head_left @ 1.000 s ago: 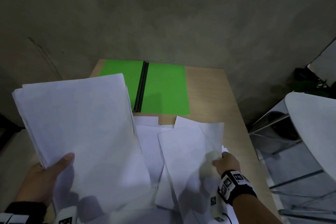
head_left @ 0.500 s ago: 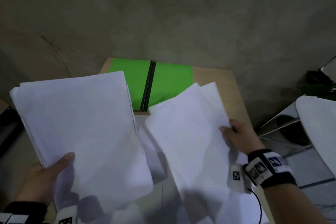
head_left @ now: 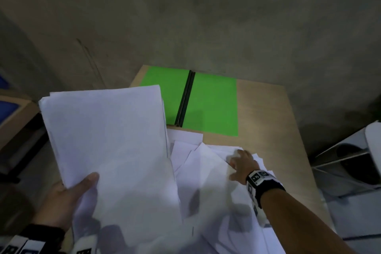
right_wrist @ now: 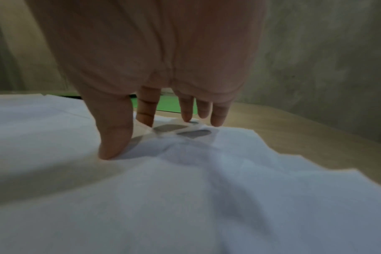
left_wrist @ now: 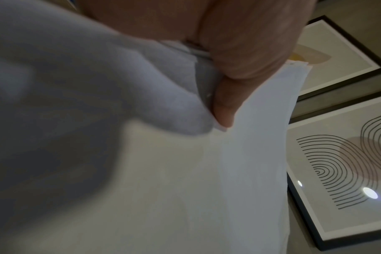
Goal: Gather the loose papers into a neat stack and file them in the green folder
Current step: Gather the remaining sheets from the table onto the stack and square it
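Note:
My left hand [head_left: 70, 198] grips a thick stack of white papers [head_left: 107, 138] by its near left corner, thumb on top, lifted above the table's left side. In the left wrist view the left hand [left_wrist: 228, 86] pinches the stack of papers [left_wrist: 207, 189] at its edge. Loose white sheets [head_left: 206, 171] lie spread on the table's near half. My right hand [head_left: 242, 161] reaches down onto them with spread fingers; in the right wrist view the fingertips [right_wrist: 113, 151] touch the loose sheets [right_wrist: 207, 189]. The green folder [head_left: 210, 103] lies open and flat at the table's far end, its left half partly hidden by the stack.
The wooden table [head_left: 268, 121] has bare wood to the right of the folder and ends near a concrete wall [head_left: 185, 16]. A white chair [head_left: 350, 161] stands to the right. Framed pictures [left_wrist: 337, 163] lean below the left side.
My right hand held up a few sheets half a second ago; they have gone onto the stack in my left hand, and the right hand has dropped back onto the loose sheets on the table.

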`<action>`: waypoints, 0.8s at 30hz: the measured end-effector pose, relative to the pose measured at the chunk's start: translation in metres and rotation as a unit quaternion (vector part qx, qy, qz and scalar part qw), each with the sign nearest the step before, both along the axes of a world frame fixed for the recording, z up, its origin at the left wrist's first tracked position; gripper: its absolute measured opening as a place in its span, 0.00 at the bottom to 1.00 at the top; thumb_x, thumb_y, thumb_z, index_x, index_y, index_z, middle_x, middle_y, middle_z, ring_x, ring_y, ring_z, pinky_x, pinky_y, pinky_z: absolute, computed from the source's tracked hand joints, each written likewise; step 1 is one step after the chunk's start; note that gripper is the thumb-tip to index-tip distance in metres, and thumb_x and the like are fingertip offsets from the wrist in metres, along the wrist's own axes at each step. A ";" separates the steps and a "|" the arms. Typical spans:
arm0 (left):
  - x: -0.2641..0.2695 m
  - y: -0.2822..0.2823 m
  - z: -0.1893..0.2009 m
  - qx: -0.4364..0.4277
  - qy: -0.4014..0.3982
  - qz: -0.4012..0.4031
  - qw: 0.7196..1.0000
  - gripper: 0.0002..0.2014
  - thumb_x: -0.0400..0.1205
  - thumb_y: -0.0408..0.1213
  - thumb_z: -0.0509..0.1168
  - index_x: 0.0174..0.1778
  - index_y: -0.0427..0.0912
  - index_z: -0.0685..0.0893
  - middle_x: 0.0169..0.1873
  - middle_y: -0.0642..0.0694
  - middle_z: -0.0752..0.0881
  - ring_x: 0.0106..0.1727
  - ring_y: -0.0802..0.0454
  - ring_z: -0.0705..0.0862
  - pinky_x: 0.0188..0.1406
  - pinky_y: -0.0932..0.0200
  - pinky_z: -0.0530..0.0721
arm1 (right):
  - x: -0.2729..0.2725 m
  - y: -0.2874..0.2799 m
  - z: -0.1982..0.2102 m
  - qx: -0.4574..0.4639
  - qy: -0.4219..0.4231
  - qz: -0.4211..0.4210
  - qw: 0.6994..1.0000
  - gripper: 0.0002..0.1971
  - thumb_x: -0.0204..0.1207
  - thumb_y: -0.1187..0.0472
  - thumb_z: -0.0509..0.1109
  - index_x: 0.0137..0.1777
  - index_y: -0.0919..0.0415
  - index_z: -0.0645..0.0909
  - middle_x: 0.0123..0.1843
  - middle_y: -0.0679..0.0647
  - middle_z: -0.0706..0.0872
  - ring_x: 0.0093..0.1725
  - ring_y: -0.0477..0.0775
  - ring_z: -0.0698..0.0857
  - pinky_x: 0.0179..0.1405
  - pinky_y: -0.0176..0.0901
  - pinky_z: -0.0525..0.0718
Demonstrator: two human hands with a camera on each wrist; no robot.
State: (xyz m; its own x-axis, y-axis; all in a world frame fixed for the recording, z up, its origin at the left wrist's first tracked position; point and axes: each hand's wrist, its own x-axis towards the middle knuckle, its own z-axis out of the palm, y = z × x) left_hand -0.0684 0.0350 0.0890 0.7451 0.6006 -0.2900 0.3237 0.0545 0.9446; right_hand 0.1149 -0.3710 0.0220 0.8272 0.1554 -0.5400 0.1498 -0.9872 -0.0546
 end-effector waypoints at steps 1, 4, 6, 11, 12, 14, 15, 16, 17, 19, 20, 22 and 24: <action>0.001 -0.002 0.001 -0.004 -0.005 0.000 1.000 0.43 0.37 0.71 0.77 0.40 0.42 0.89 0.30 0.66 0.90 0.50 0.46 0.84 0.64 0.40 0.77 | 0.002 -0.003 -0.002 0.005 0.005 0.005 1.000 0.26 0.67 0.49 0.74 0.67 0.44 0.76 0.84 0.55 0.54 0.83 0.64 0.51 0.78 0.58 0.63; 0.005 -0.006 0.006 -0.020 -0.011 -0.009 1.000 0.37 0.36 0.69 0.78 0.39 0.53 0.91 0.31 0.65 0.90 0.45 0.50 0.84 0.60 0.46 0.76 | 0.006 -0.006 0.002 0.025 0.018 0.007 1.000 0.17 0.64 0.51 0.77 0.54 0.44 0.82 0.83 0.52 0.56 0.82 0.62 0.53 0.79 0.55 0.60; 0.008 -0.012 0.011 -0.016 -0.016 -0.015 1.000 0.31 0.40 0.65 0.79 0.35 0.52 0.92 0.27 0.63 0.89 0.42 0.53 0.82 0.57 0.48 0.76 | 0.008 -0.003 0.005 0.020 0.020 0.012 1.000 0.14 0.63 0.51 0.78 0.48 0.45 0.81 0.78 0.54 0.63 0.76 0.62 0.62 0.76 0.54 0.66; 0.015 -0.021 0.013 -0.022 -0.011 -0.013 1.000 0.08 0.70 0.37 0.76 0.34 0.37 0.85 0.32 0.45 0.89 0.37 0.49 0.80 0.50 0.50 0.75 | 0.016 0.008 0.010 -0.052 0.010 0.034 0.998 0.24 0.69 0.51 0.74 0.64 0.52 0.76 0.68 0.59 0.74 0.70 0.64 0.71 0.71 0.55 0.70; 0.016 -0.021 0.013 -0.019 -0.002 -0.013 1.000 0.08 0.70 0.36 0.75 0.34 0.36 0.85 0.35 0.40 0.88 0.36 0.48 0.80 0.49 0.50 0.76 | 0.016 0.010 0.013 -0.050 0.006 0.044 0.998 0.22 0.72 0.54 0.71 0.67 0.51 0.75 0.68 0.60 0.75 0.69 0.64 0.73 0.69 0.54 0.71; 0.016 -0.020 0.011 -0.019 0.010 -0.011 1.000 0.17 0.62 0.42 0.80 0.36 0.33 0.86 0.32 0.42 0.88 0.37 0.47 0.82 0.48 0.48 0.77 | 0.017 0.009 0.015 -0.030 0.020 0.032 0.999 0.22 0.75 0.62 0.65 0.69 0.54 0.72 0.65 0.60 0.74 0.66 0.64 0.78 0.64 0.49 0.78; 0.017 -0.018 0.009 -0.023 0.016 -0.009 1.000 0.20 0.58 0.44 0.82 0.36 0.33 0.87 0.30 0.44 0.89 0.38 0.46 0.83 0.48 0.47 0.78 | 0.017 0.008 0.014 -0.014 0.027 0.037 0.999 0.17 0.75 0.65 0.64 0.64 0.56 0.75 0.62 0.58 0.74 0.61 0.62 0.80 0.57 0.44 0.81; 0.017 -0.018 0.008 -0.025 0.028 -0.004 0.999 0.21 0.56 0.45 0.81 0.36 0.33 0.87 0.31 0.42 0.89 0.39 0.45 0.83 0.49 0.46 0.79 | 0.015 0.006 0.017 0.002 0.028 0.049 0.998 0.10 0.74 0.66 0.64 0.52 0.53 0.77 0.57 0.56 0.73 0.56 0.60 0.81 0.48 0.39 0.80; 0.018 -0.017 0.007 -0.028 0.031 -0.001 0.999 0.20 0.57 0.45 0.80 0.36 0.33 0.87 0.34 0.39 0.89 0.41 0.45 0.84 0.50 0.45 0.79 | 0.016 0.002 0.012 0.026 0.017 0.053 0.998 0.11 0.73 0.67 0.63 0.39 0.47 0.73 0.53 0.54 0.72 0.52 0.58 0.80 0.42 0.36 0.76; 0.020 -0.017 0.007 -0.024 0.032 0.001 0.999 0.15 0.63 0.39 0.80 0.36 0.34 0.86 0.40 0.33 0.88 0.44 0.44 0.84 0.52 0.45 0.78 | 0.016 -0.010 0.014 0.081 0.000 0.024 0.996 0.19 0.73 0.65 0.65 0.30 0.44 0.62 0.49 0.50 0.74 0.48 0.52 0.75 0.42 0.35 0.68; 0.021 -0.016 0.007 -0.014 0.035 0.002 0.999 0.15 0.62 0.39 0.80 0.36 0.33 0.86 0.41 0.32 0.88 0.46 0.43 0.84 0.53 0.44 0.79 | 0.014 -0.014 0.023 0.103 -0.014 0.013 0.994 0.18 0.73 0.64 0.66 0.31 0.44 0.63 0.48 0.49 0.76 0.48 0.51 0.75 0.43 0.36 0.67; 0.023 -0.016 0.007 0.002 0.048 0.002 0.999 0.18 0.59 0.42 0.80 0.36 0.33 0.86 0.40 0.34 0.87 0.46 0.43 0.84 0.54 0.41 0.80 | 0.011 -0.028 0.043 0.160 -0.061 -0.020 0.985 0.13 0.72 0.62 0.70 0.35 0.45 0.70 0.44 0.50 0.82 0.47 0.51 0.79 0.41 0.39 0.69; 0.025 -0.019 0.011 0.009 0.055 0.016 0.998 0.13 0.65 0.37 0.80 0.33 0.35 0.84 0.40 0.34 0.86 0.48 0.42 0.83 0.53 0.44 0.78 | 0.005 -0.047 0.067 0.234 -0.105 -0.076 0.963 0.14 0.72 0.64 0.73 0.35 0.45 0.74 0.36 0.49 0.83 0.41 0.50 0.82 0.36 0.34 0.72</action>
State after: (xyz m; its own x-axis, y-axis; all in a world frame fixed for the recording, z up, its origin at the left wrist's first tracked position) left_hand -0.0436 0.0158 0.1002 0.6895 0.6297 -0.3579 0.4243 0.0493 0.9042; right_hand 0.1200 -0.4179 0.0892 0.9430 0.2098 -0.2583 0.0615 -0.8728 -0.4842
